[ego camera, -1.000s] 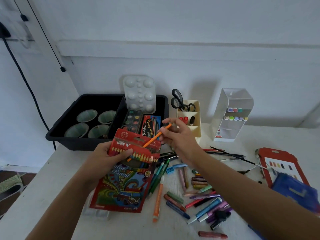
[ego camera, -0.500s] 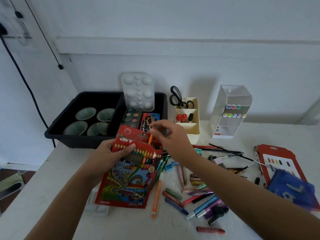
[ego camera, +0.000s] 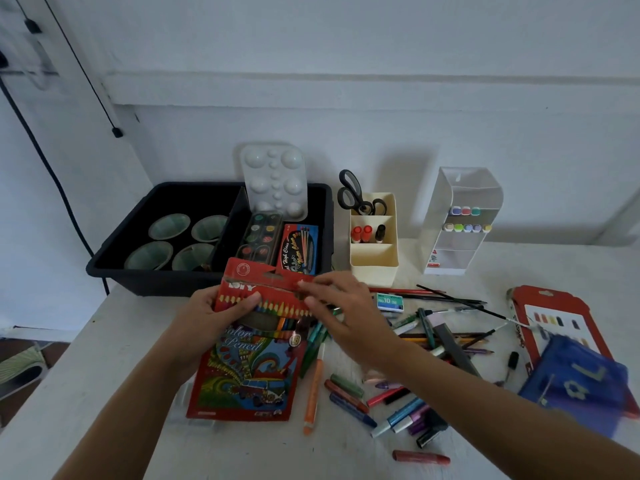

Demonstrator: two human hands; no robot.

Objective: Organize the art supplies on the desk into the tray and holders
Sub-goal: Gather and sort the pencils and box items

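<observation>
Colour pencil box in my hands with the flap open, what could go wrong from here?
The colour pencil box is gripped only near its top by the left hand, with the right hand at the open flap; if it tips, pencils might slide out. The right forearm crosses above loose markers, so a sweep could scatter them. The red crayon, alone at the near side of the desk, might roll off.
</observation>
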